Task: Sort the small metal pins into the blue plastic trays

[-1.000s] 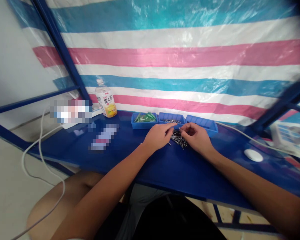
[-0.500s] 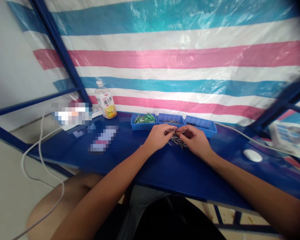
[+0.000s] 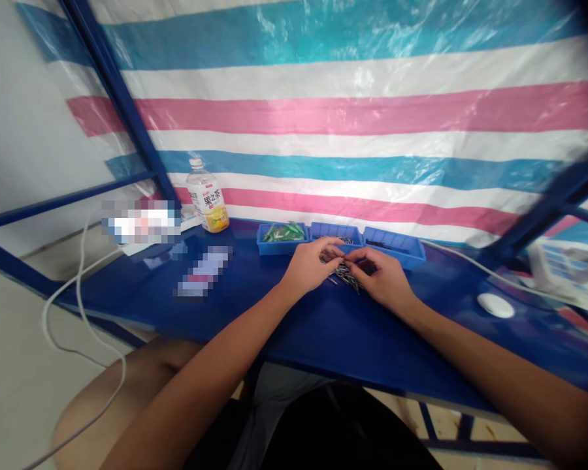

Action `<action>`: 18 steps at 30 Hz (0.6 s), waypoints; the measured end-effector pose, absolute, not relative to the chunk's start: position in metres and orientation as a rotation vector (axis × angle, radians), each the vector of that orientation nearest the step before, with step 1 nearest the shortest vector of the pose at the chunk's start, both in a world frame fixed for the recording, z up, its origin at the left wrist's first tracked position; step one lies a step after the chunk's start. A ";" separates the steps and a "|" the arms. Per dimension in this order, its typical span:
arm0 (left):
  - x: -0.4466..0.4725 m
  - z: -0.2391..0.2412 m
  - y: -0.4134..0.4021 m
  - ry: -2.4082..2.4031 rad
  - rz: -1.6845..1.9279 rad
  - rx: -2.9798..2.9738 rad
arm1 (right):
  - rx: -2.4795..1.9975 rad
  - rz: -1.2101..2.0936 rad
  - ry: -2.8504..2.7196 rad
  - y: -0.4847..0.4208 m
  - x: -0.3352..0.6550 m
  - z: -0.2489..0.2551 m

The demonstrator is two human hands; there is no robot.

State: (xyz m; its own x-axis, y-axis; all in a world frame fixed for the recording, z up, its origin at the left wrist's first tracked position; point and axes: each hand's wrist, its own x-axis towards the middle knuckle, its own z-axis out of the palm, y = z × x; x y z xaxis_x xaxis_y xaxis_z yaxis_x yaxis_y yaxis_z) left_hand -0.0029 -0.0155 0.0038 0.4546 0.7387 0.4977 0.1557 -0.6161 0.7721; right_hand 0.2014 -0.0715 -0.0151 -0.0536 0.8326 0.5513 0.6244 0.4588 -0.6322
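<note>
Right of and below centre frame, dark metal rods point(image 3: 349, 277) lie between left hand point(image 3: 310, 266) and right hand point(image 3: 383, 274); fingertips pinched, any grasp unclear.

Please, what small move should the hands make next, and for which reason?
Probably the right hand should draw back slightly from the left hand: both are so close together over the pile of thin metal pieces that I cannot tell whether a piece is between them.
</note>
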 end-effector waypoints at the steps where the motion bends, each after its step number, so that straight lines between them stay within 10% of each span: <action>1: -0.003 0.004 -0.016 0.726 1.141 2.020 | -1.257 0.301 -1.749 -0.071 0.201 -0.016; 18: -0.005 0.004 -0.012 0.792 1.116 2.073 | -1.184 0.120 -1.808 -0.073 0.202 -0.009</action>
